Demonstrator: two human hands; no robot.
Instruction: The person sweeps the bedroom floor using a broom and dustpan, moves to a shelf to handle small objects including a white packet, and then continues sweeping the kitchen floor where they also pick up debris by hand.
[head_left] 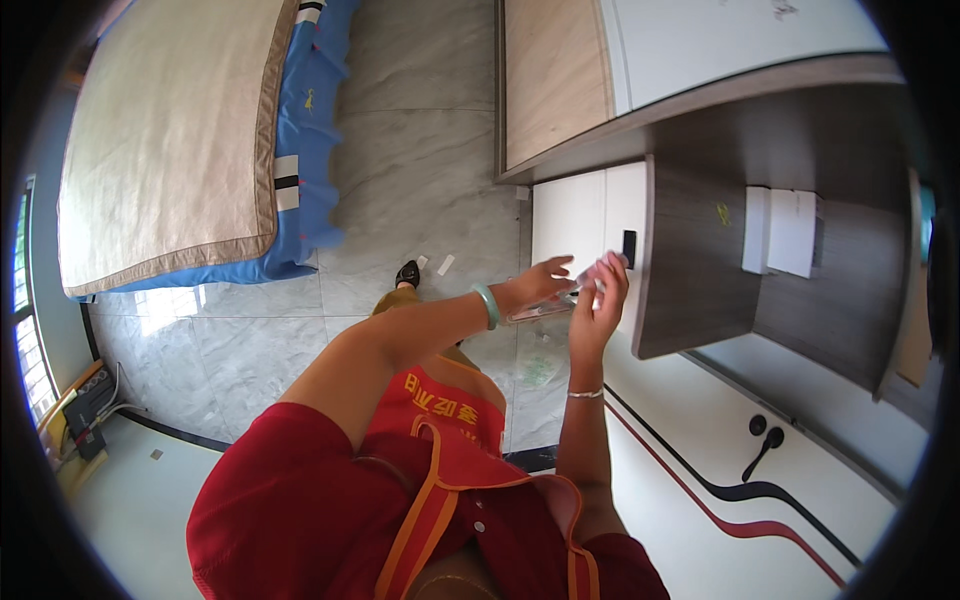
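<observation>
My left hand (pixel 536 285), a pale green bangle at its wrist, reaches in front of the white cabinet front. Its fingers are stretched out and apart. Close beside it on the right is my right hand (pixel 602 292), wearing a silver bracelet, with its fingers curled together. A small pale thing shows at those fingers, blurred and too small to name. Just past the fingertips a dark rectangular handle recess (pixel 629 248) marks the edge of the white cabinet front (pixel 570 222). Below my left hand is a clear, thin-edged thing (pixel 543 309), partly hidden by both hands.
A bed with a beige cover (pixel 180 130) and blue skirt stands at the left. Right of the cabinet, an open grey shelf (pixel 700 240) holds a white box (pixel 790 230). White scraps (pixel 446 264) lie on the grey tiled floor near my shoe (pixel 407 273).
</observation>
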